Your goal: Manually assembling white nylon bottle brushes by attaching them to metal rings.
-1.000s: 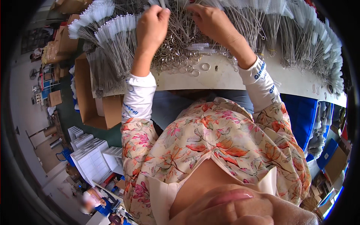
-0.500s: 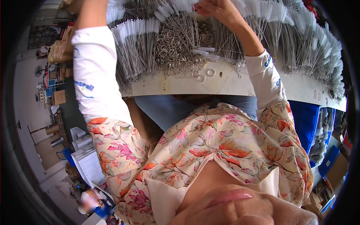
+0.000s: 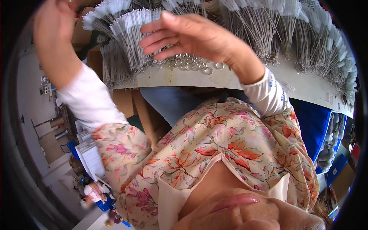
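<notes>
The left hand (image 3: pixel 55 19) swings wider to ten o'clock — too blurred to tell its grip — while the right hand (image 3: pixel 195 36), well apart, draws back over the rings (image 3: pixel 188 64) at twelve, spread, seemingly empty, freed from handling brushes (image 3: pixel 130 36) at eleven

Brushes (image 3: pixel 262 34), metal rings (image 3: pixel 191 64) on pale table (image 3: pixel 184 80)

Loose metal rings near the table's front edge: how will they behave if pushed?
The rings would probably slide rather than roll, since the front ones appear to lie flat on the table. Likely stiff: outlines look round. Several overlap, so pushing one may shift its neighbours.
</notes>
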Tool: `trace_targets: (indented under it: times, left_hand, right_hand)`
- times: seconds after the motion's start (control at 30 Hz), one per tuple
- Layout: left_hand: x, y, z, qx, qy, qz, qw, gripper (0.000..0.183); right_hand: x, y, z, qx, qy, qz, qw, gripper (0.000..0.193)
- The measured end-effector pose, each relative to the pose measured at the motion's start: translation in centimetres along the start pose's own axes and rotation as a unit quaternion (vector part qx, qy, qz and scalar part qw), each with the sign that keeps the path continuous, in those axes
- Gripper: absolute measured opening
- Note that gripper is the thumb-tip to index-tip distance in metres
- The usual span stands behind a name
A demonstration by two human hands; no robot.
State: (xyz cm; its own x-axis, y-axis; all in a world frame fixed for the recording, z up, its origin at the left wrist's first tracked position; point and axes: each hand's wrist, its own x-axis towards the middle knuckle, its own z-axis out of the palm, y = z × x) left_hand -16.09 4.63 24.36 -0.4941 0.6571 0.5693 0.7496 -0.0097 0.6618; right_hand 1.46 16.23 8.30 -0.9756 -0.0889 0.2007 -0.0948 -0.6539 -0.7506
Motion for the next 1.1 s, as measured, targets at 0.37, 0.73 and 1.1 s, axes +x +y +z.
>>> trace_targets:
  times: [0.37, 0.73, 1.1]
  left_hand:
    - [-26.5, -1.3, 7.1, -0.249, 0.139, -0.329, 0.900, 0.018]
    - [-30.2, -2.1, 9.2, -0.254, 0.204, -0.319, 0.890, 0.030]
    - [-30.7, -2.0, 9.6, -0.269, 0.198, -0.301, 0.893, 0.031]
  right_hand:
    - [1.6, 7.2, 1.4, 0.054, -0.023, 0.060, 0.996, 0.025]
    - [1.1, 9.4, 0.6, -0.102, -0.013, 0.081, 0.991, 0.023]
    - [0.5, 10.0, 0.5, -0.092, 0.036, 0.100, 0.990, 0.022]
